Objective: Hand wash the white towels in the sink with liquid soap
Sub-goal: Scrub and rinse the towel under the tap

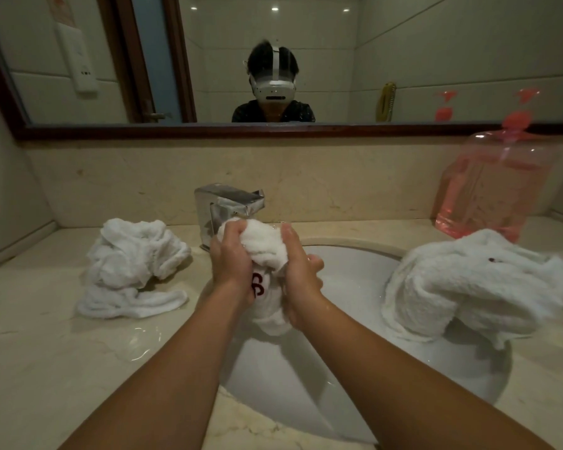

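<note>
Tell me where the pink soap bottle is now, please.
In the head view, the pink soap bottle stands on the counter at the far right, below the mirror frame, just behind the white towel draped over the sink rim.

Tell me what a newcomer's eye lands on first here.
At centre, the left hand and right hand grip a bunched white towel above the sink. A big pink soap bottle stands back right; a left towel heap and a right towel heap flank the sink.
</note>
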